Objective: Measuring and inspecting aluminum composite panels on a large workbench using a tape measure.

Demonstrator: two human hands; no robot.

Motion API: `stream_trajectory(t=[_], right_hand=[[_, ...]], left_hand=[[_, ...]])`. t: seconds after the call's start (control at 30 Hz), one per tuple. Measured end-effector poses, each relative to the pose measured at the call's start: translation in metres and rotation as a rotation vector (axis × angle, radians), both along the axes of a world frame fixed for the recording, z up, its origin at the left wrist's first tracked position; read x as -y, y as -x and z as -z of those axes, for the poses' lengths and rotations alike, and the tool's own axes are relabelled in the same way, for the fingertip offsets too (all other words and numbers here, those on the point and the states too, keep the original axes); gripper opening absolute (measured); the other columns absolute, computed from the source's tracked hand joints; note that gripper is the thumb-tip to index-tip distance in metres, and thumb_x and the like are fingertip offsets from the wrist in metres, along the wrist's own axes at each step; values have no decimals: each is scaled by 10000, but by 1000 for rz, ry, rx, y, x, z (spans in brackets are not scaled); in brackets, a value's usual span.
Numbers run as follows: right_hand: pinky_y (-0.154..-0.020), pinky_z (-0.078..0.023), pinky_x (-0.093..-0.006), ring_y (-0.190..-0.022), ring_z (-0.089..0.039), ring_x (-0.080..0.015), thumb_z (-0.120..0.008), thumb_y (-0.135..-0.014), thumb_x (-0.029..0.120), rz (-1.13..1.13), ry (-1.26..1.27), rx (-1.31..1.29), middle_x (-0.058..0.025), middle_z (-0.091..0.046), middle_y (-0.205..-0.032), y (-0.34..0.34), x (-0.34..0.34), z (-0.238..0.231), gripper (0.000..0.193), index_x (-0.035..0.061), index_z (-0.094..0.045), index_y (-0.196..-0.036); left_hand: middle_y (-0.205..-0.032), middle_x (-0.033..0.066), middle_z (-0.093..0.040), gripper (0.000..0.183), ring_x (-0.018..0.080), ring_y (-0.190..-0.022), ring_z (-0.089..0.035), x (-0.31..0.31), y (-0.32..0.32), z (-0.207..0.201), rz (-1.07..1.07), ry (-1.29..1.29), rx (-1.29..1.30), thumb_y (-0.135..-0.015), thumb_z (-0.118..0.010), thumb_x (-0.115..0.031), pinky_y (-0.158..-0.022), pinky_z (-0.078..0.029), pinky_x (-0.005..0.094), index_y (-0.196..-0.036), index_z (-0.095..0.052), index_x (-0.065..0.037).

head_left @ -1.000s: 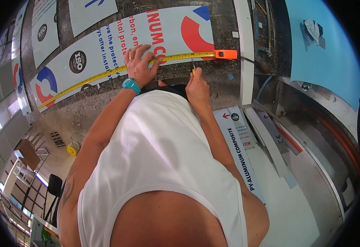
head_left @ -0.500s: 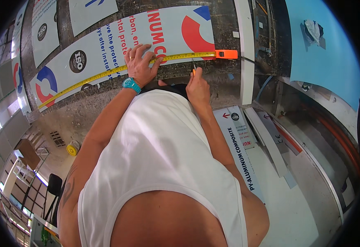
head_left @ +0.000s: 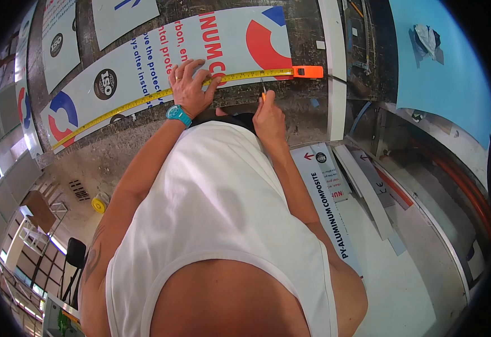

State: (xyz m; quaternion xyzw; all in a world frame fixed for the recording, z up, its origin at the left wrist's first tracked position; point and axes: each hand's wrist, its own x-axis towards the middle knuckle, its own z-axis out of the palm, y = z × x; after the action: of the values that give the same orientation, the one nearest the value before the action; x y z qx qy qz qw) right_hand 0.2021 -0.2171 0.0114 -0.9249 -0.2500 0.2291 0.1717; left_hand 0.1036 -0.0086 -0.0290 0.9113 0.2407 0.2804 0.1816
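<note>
A long white printed panel [head_left: 88,100] with red and blue markings lies across the dark workbench in front of me. Along its near edge runs a yellow tape measure blade [head_left: 124,106], pulled out to the left from its orange case [head_left: 308,72]. My left hand [head_left: 191,90] rests on the panel with fingers apart, its thumb and fingertips at the tape. A turquoise watch [head_left: 178,115] is on that wrist. My right hand [head_left: 269,119] grips a slim utility knife [head_left: 264,94] with an orange handle, its blade tip pointing at the panel's near edge, close to the tape; contact is unclear.
More printed panels [head_left: 60,48] lie at the back left. A white beam [head_left: 332,73] crosses the bench right of the tape case. Beyond it is a light-blue sheet [head_left: 453,62]. Offcut strips [head_left: 363,191] lie at my right. A yellow roll [head_left: 99,203] sits at lower left.
</note>
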Motion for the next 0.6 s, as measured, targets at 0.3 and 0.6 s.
stream_trajectory(t=[0.3,0.6], right_hand=[[-609,-519,-597,-702,-691,-511,-495,-1100,172,0,10,13,-265,-709,-831,1,-1,0,154,42,-415,-1119],[-596,-514,-599,-687,-689,-510,-497,-1101,175,-3,-8,23,-261,-706,-811,1,0,1,157,45,-410,-1113]], left_hand=[[-1272,30,-672,248,289,-1282,-571,-1,2,4,12,20,-3,-861,-870,-353,-1188,-335,542,-874,-723,-153],[-1265,28,-677,254,288,-1273,-577,0,1,2,10,16,-2,-853,-875,-355,-1182,-343,548,-859,-722,-152]])
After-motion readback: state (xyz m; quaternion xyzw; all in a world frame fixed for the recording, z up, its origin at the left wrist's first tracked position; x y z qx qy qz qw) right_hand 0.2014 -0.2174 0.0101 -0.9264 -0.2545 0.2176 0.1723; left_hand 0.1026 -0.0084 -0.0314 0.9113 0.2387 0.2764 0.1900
